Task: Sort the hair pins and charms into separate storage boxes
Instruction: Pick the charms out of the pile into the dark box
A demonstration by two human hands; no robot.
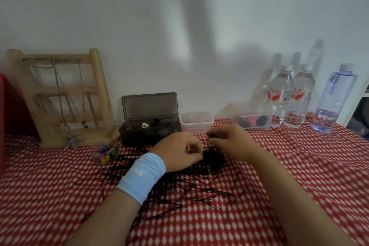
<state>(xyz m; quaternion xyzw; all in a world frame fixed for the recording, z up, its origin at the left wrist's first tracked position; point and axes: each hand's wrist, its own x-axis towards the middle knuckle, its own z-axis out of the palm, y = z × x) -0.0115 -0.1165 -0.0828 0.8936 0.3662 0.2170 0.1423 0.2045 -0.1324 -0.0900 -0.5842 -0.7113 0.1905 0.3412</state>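
Note:
Several thin black hair pins (199, 191) lie scattered on the red-and-white cloth, with a dense dark clump (213, 158) between my hands. My left hand (177, 152), with a light blue wristband, has its fingers curled and pinches pins at the clump. My right hand (229, 142) pinches a small dark bunch of pins just above the clump. A dark box (149, 130) with its lid raised stands behind my hands and holds small charms. Beside it is a small clear box (196, 124). Colourful charms (106, 155) lie left of the pile.
A wooden jewellery stand (65, 98) hung with chains is at the back left. A second clear container (253, 121), two water bottles (289, 96) and a tall purple bottle (335, 98) line the back right. A red object (8, 106) sits at the far left.

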